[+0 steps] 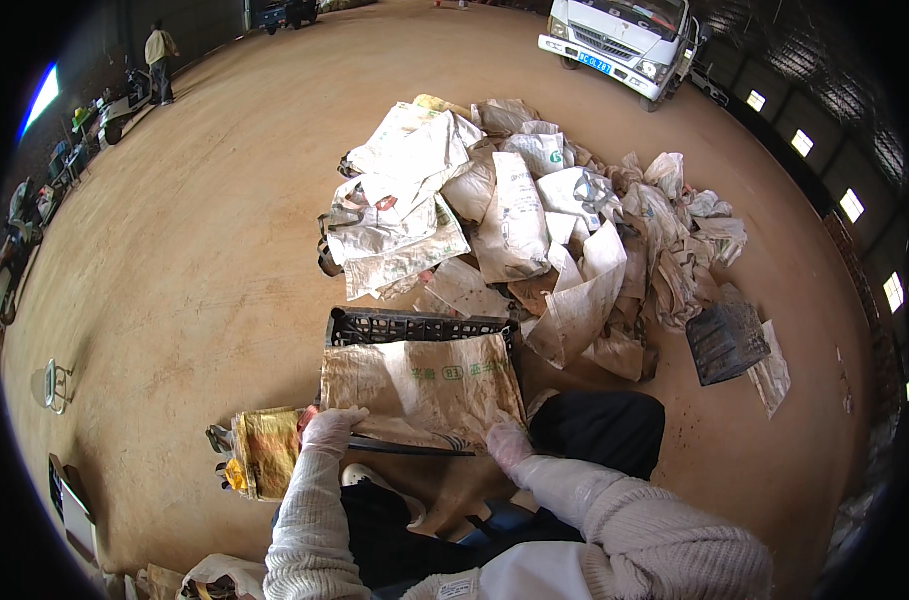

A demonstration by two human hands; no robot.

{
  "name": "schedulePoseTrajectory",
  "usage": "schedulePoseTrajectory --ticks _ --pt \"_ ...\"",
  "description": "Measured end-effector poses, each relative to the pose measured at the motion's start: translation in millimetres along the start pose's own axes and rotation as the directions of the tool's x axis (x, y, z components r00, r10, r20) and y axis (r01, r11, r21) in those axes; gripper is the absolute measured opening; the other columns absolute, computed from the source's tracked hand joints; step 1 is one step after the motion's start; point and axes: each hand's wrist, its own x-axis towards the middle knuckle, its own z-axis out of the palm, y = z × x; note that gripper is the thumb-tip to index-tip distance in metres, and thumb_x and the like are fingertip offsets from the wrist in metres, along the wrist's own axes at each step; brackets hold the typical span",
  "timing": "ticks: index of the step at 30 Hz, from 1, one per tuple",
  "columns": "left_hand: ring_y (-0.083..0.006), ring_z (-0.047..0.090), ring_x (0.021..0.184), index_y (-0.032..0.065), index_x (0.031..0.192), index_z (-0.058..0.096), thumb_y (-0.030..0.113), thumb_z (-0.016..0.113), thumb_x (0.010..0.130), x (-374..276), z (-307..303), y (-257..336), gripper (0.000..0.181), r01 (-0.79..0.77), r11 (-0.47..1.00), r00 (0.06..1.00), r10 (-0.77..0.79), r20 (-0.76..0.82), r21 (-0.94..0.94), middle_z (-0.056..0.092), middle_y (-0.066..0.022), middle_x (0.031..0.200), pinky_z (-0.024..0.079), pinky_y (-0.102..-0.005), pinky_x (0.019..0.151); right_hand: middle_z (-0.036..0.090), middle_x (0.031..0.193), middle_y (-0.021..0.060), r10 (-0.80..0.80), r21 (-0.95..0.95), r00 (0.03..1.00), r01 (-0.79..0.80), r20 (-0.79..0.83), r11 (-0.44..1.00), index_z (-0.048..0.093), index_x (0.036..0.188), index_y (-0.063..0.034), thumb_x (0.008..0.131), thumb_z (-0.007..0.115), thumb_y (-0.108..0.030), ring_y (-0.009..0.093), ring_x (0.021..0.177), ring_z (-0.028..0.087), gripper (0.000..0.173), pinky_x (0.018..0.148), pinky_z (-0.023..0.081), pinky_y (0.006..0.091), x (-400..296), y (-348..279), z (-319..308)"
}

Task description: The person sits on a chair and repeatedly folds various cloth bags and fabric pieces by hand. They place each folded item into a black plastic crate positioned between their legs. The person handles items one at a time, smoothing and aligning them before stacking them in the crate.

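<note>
A dirty beige woven plastic sack (417, 379) with green print lies flat across a black plastic crate (417, 324) in front of me. My left hand (330, 430), in a thin clear glove, holds the sack's near left corner, its fingers partly hidden. At the near right corner my right hand (508, 444), gloved the same way, grips the sack's edge. The crate's far slotted wall shows past the sack, and its dark near rim shows below. A yellow folded woven bag (268, 454) stands just left of my left hand.
Beyond the crate lies a large heap of used woven sacks (511, 202). A dark upturned bin (727, 343) sits to the right. A small stool (53, 386) stands at left. Farther off are a white truck (619, 45), a scooter (124, 109) and a person (160, 60).
</note>
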Motion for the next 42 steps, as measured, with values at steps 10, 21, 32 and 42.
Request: schedulePoseTrajectory --ticks 10,21,32,42 --pt "-0.0273 0.073 0.114 0.0123 0.121 0.083 0.052 0.065 0.102 -12.8 -16.7 41.0 0.048 0.048 0.997 0.997 -0.051 0.059 0.052 0.082 -0.0147 0.112 0.050 -0.0375 0.101 0.071 0.101 0.0089 0.004 0.155 1.000 -0.001 -0.024 0.988 0.072 0.097 -0.0119 0.092 0.065 -0.018 0.025 0.106 0.070 0.010 0.093 0.055 0.0366 -7.3 9.3 -25.7" --pt "-0.0302 0.069 0.121 0.0180 0.114 0.085 0.030 0.050 0.103 -11.8 -19.6 51.0 0.039 -0.545 0.837 0.828 0.547 -0.120 0.051 0.079 -0.0072 0.121 0.046 -0.0438 0.113 0.072 0.096 0.0186 0.189 0.563 0.936 0.012 -0.298 0.826 0.070 0.093 -0.0066 0.087 0.069 -0.015 0.039 0.097 0.070 0.010 0.095 0.055 0.0482 -11.9 7.0 -78.2" --pt "-0.0322 0.064 0.137 0.0241 0.122 0.081 0.031 0.051 0.106 -19.5 -45.5 94.9 0.035 -0.599 0.744 0.644 0.668 -0.374 0.296 0.075 -0.0036 0.139 0.040 -0.0503 0.124 0.076 0.131 0.0112 0.103 0.090 0.821 -0.063 -0.561 0.994 0.059 0.156 -0.0414 0.095 0.062 -0.019 0.036 0.148 0.054 0.065 0.133 0.023 0.0553 25.8 80.0 -141.9" --pt "-0.0318 0.072 0.125 0.0176 0.124 0.078 0.007 0.079 0.088 -36.1 -80.1 139.5 0.037 -0.399 0.562 0.103 0.812 -0.574 0.724 0.076 -0.0076 0.132 0.054 -0.0561 0.110 0.034 0.174 0.0107 0.448 0.680 0.875 0.442 -0.183 -0.586 0.029 0.170 -0.0126 0.113 0.050 -0.026 0.027 0.165 0.021 0.062 0.132 0.017 0.0682 84.9 172.8 -266.3"
